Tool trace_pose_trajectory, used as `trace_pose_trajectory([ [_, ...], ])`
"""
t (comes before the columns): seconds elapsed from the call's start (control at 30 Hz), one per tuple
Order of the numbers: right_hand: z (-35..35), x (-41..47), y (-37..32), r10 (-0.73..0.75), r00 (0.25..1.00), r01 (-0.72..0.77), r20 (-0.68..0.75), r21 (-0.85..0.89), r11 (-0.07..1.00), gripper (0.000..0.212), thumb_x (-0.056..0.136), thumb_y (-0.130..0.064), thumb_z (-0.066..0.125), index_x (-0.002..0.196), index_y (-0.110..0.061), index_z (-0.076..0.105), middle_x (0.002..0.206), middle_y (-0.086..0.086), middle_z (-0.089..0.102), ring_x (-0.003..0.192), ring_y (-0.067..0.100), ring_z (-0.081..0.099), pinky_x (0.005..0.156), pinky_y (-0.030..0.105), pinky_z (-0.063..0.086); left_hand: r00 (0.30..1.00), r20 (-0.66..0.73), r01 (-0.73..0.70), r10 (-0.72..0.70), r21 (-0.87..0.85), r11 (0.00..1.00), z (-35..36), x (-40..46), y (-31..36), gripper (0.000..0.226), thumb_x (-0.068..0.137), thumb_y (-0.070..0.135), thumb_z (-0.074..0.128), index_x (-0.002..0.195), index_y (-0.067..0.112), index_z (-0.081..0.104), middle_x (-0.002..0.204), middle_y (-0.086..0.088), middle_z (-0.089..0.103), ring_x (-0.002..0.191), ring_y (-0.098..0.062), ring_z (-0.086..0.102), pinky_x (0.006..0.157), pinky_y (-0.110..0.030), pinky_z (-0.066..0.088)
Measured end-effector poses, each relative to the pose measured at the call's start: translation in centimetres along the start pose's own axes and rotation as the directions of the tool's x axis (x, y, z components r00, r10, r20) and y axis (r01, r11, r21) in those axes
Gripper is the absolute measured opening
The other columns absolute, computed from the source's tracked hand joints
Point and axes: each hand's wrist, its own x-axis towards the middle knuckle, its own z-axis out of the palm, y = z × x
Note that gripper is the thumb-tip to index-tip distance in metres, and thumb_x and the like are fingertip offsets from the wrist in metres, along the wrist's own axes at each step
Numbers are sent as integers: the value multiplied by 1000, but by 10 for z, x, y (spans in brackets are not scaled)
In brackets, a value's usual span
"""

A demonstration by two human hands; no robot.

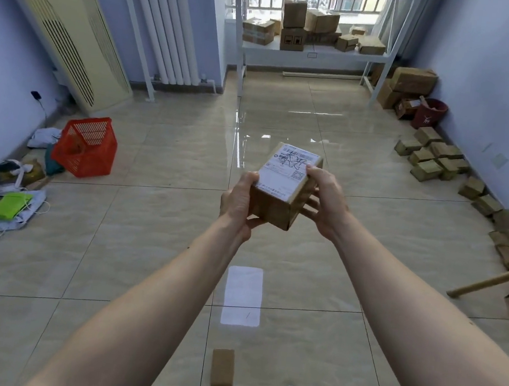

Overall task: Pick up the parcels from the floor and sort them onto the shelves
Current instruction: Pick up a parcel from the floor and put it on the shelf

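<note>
Both hands, left [237,200] & right [324,199], grip small brown cardboard parcel w/ white label [283,184]. Rec: keep level, carry to white metal shelf [314,55], check label first.

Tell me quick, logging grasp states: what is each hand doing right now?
Left hand: grips the labelled parcel at its near-left corner.
Right hand: grips the same parcel from the right side.
</note>
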Motion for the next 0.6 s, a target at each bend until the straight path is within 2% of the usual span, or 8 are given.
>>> trace_pose_trajectory([
  [0.13,-21,19,-12,-3,999,4,47,-22,1000,49,90,-46,59,134,-26,50,114,5,67,100,26,66,67,37,56,998,-40,-59,57,-37,998,40,9,-7,24,85,31,60,102,15,68,94,-6,69,87,-24,63,70,-38,57],
  [0.27,-43,41,-29,-7,997,11,72,-44,999,40,93,-46,55,128,-26,58,115,2,69,101,25,66,67,36,57,992,-62,-116,112,-69,991,80,19,-10,35,87,31,58,116,14,67,103,-10,71,91,-26,64,77,-42,56],
  [0.37,-55,59,-42,-11,997,14,75,-38,999,38,94,-46,54,127,-29,60,115,2,70,97,24,66,64,34,56,990,-61,-129,125,-64,990,105,29,-9,32,89,32,56,114,16,66,99,-8,69,86,-26,63,77,-40,54],
  [0.5,-68,87,-56,-13,999,14,44,-30,999,45,93,-45,59,131,-24,55,115,5,70,96,25,68,62,35,56,991,-38,-129,128,-41,991,127,51,-2,22,89,33,54,104,22,66,94,-5,68,82,-24,63,75,-39,54],
  [0.6,-70,113,-66,-7,1000,7,12,-25,1000,42,91,-45,62,123,-20,54,114,6,70,94,25,70,60,35,55,992,-16,-123,123,-23,992,138,72,7,20,90,33,53,102,23,66,94,-4,68,81,-23,63,80,-43,54],
])
